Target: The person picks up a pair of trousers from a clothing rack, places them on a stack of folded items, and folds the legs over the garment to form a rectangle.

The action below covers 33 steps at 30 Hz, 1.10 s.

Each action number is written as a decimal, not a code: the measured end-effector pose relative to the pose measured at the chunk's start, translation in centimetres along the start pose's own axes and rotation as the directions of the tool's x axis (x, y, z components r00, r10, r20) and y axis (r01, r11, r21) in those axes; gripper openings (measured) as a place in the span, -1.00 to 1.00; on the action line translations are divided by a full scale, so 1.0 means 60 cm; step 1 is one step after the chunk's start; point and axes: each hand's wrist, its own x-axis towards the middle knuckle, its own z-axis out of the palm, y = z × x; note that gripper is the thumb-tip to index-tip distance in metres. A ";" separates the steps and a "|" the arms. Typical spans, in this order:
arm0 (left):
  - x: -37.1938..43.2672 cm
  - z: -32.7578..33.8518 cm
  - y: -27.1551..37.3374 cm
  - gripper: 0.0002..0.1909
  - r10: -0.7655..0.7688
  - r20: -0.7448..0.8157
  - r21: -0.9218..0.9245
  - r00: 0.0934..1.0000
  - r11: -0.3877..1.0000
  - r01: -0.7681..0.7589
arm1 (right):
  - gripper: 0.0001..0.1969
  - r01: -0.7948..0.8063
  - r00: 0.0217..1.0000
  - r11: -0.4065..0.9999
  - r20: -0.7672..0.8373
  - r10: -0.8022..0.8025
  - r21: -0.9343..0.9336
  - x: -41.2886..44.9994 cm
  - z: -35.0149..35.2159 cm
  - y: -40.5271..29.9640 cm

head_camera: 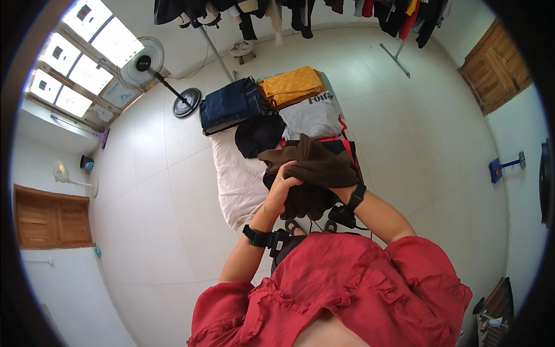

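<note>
Both my hands hold a bunched dark brown garment [321, 167] over the near end of a low surface piled with clothes. My left hand [284, 186] grips its left side, the thumb and fingers visible against the cloth. My right hand [344, 193] is mostly hidden under the fabric on the right. Beyond the garment lie a black cloth item [260, 134], a folded grey printed shirt [310, 117], a yellow patterned folded cloth [292, 86] and a stack of folded dark blue denim [230, 104]. A pale pink cloth [238, 178] is spread at the left.
A black pedestal fan [186, 103] stands beyond the pile at the left. Clothes racks [217, 52] with hanging garments stand at the far side, near a small stool [243, 50]. A blue-handled dustpan or brush [496, 170] is by the right wall. My feet [295, 226] are below the garment.
</note>
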 end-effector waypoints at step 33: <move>0.016 -0.227 0.109 -0.63 0.015 -0.320 -0.129 0.947 0.990 -0.059 | -0.67 -0.904 0.413 0.023 0.857 0.310 0.427 0.029 -0.224 0.021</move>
